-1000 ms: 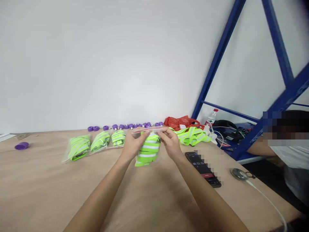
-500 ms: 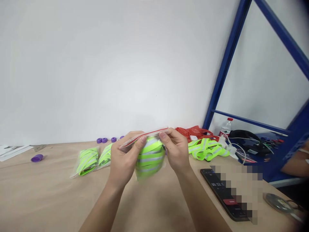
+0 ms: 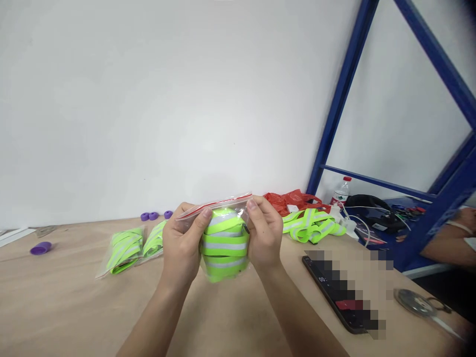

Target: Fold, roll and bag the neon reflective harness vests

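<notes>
Above the worktop (image 3: 74,302), the left hand (image 3: 183,248) and right hand (image 3: 265,233) pinch the bag (image 3: 225,243) between them.

Phone (image 3: 327,290): flat on tbl (image 3: 74,302), part pixelated
Red plastic bag (image 3: 284,201): crumpled, by wall (image 3: 148,99)
Blue metal frame (image 3: 336,104): R side of view
Btl (image 3: 341,191): red cap, upright

Both forearms reach forward, hands (image 3: 223,233) facing each other, thumbs pressed against curled fingers.
</notes>
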